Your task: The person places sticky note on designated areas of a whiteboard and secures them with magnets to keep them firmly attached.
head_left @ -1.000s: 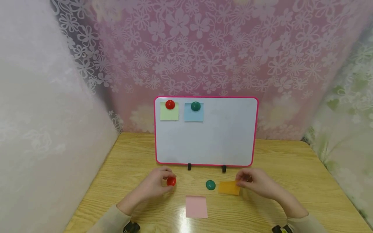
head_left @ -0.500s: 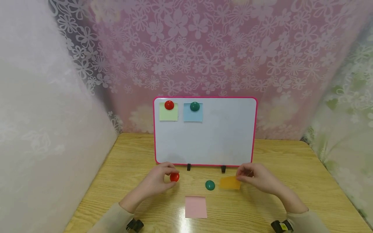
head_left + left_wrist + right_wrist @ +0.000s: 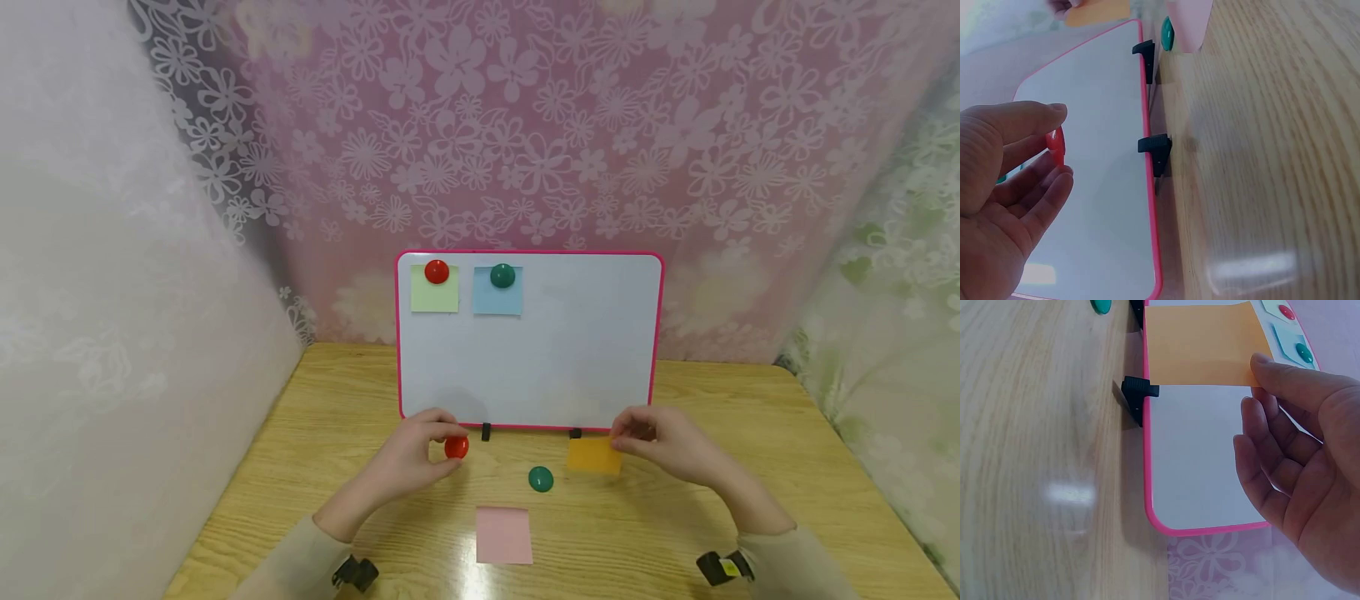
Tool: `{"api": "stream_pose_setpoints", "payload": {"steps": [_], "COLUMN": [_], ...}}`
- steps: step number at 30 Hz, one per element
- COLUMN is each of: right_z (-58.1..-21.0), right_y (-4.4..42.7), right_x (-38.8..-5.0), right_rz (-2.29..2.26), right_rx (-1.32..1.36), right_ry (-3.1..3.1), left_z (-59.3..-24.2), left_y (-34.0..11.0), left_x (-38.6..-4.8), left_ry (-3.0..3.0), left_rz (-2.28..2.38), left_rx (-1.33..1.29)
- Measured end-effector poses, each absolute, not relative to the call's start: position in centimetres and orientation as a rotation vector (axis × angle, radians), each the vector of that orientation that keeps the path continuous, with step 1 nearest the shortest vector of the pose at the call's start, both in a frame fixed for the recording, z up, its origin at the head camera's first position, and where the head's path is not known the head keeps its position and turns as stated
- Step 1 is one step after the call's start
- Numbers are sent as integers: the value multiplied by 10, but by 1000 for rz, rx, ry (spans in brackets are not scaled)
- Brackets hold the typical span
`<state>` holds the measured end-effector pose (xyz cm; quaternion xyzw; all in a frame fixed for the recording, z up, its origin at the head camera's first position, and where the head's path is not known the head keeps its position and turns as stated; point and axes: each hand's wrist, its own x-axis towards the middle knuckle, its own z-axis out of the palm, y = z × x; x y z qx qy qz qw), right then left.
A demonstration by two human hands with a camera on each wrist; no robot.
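Left hand [image 3: 408,454] pinching red magnet [image 3: 457,447]; right hand [image 3: 667,442] pinching orange note [image 3: 594,457] by its edge. Between both grips, green magnet [image 3: 541,479] lying on wood-grain table [image 3: 337,387]; pink note [image 3: 504,535] lying on near side of them. Behind grips, pink-rimmed whiteboard [image 3: 532,367] standing on black feet [image 3: 486,432], bearing pale green note [image 3: 434,299] under red dome magnet [image 3: 437,272] and blue note [image 3: 497,302] under green dome magnet [image 3: 502,276]. Well beyond grips, pink floral backdrop [image 3: 480,125] rising; pale patterned walls [image 3: 888,267] flanking both sides.
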<state>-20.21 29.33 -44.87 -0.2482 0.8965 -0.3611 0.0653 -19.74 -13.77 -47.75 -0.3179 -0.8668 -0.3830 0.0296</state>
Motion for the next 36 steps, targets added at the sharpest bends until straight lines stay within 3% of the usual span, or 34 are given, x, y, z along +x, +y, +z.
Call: {"api": "stream_pose_setpoints", "payload": {"steps": [36], "right_z": [-408], "right_y": [282], "right_x": [-227], "right_rz": [-1138], "right_rx": [-745], "right_ry": [2775], "left_z": [-447], "left_y": [-108], "left_x": [-205], "left_ry": [-2567], "left_rz": [-1182], "left_rx": [-1035]}}
